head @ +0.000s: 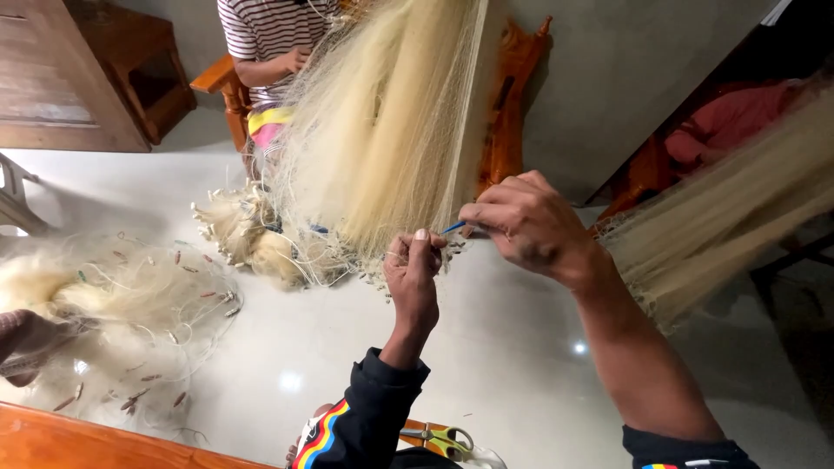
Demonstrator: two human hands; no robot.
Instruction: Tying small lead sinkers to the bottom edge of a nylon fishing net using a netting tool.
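Our left hand [413, 276] pinches the net [391, 122] edge, fingers closed; our right hand [524, 221] grips a blue needle [453, 227]. The mesh looks light, limp and snag-prone, best held along its corded edge.

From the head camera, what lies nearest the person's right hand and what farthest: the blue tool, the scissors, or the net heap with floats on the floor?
Measured from the right hand:
1. Blue tool, pinched at its fingertips, beside the left hand.
2. Scissors, with yellow-green handles, low in the picture, near the person's sleeve.
3. Net heap with floats, far left on the pale floor.
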